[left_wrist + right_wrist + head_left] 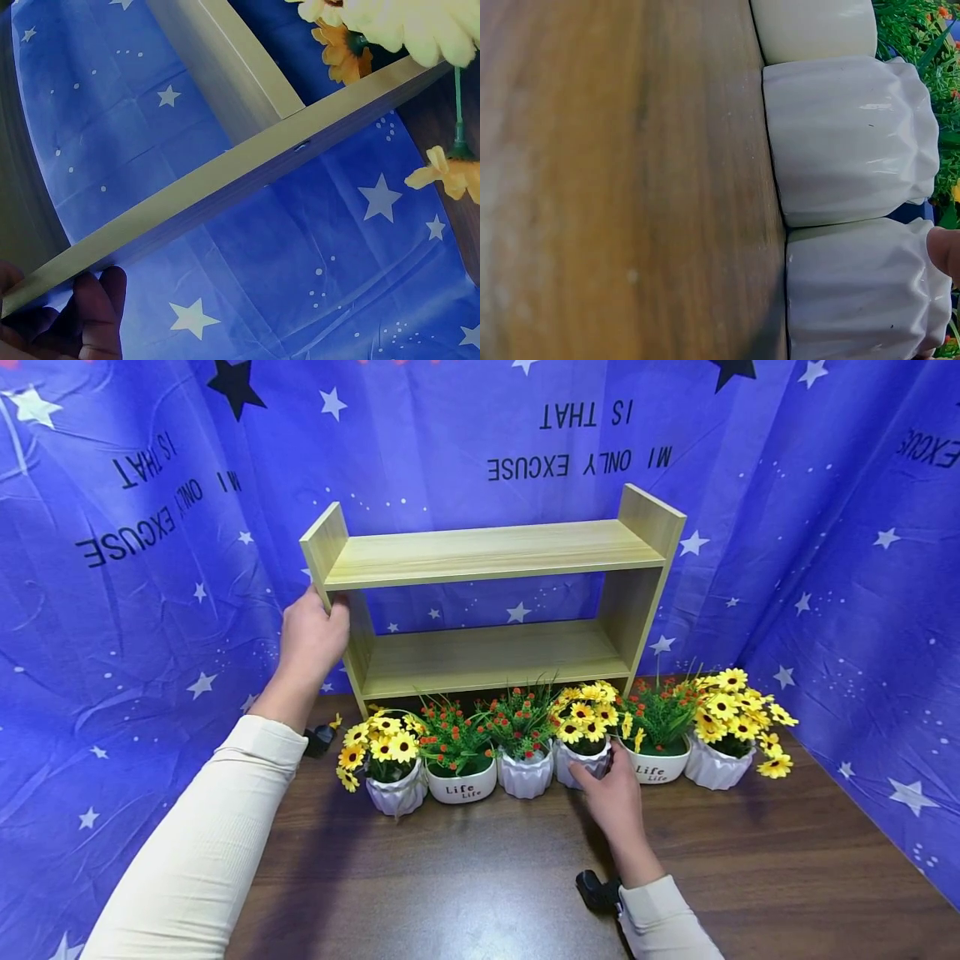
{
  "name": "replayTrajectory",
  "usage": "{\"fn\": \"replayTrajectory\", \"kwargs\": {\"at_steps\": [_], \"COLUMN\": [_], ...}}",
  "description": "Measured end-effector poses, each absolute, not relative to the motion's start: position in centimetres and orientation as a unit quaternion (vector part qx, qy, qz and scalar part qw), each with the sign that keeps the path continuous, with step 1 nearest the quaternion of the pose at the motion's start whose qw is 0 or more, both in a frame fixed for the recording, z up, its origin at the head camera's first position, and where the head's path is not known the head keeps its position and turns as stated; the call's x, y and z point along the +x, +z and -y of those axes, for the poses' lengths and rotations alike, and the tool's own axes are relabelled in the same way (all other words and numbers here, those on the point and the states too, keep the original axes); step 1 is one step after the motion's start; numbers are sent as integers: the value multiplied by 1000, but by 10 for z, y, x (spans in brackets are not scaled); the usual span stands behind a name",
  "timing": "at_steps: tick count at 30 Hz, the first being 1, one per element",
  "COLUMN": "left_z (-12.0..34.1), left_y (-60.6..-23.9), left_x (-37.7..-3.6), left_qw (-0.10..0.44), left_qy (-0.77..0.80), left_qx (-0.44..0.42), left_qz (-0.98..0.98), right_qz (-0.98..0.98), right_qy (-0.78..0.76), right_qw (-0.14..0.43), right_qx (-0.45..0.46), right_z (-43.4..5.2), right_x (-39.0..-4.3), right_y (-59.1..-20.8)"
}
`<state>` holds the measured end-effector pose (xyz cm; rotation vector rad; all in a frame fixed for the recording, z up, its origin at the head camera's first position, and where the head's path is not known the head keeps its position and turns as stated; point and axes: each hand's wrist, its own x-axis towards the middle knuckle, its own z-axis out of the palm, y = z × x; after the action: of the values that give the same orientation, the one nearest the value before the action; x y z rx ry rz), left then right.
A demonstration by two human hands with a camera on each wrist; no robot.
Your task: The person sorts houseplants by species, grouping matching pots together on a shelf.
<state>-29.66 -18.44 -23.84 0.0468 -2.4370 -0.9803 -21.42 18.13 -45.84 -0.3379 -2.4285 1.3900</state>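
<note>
My left hand grips the left side panel of a light wooden two-tier shelf, just below its upper board. The left wrist view shows its fingers round the panel's edge. My right hand holds a white fluted pot of yellow sunflowers by its sides. The right wrist view has the thumb on the rim of that pot, which stands on the table. Against it sits another white fluted pot with small red flowers.
On the left are an oval "Life" pot and a sunflower pot. Another "Life" pot and a sunflower pot stand right. Behind the shelf hangs a blue starry cloth. The brown table extends in front.
</note>
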Motion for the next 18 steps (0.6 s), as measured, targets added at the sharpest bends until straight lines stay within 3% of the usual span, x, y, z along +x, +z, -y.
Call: {"fn": "replayTrajectory", "kwargs": {"at_steps": [18], "left_z": [183], "left_y": [-243], "left_x": [-297], "left_qw": [257], "left_qy": [-346], "left_qx": [42], "left_qz": [901], "right_qz": [817], "right_qy": [526], "right_qw": [176], "right_qx": [-155], "right_z": [-170], "right_x": [-228], "right_y": [-464]}}
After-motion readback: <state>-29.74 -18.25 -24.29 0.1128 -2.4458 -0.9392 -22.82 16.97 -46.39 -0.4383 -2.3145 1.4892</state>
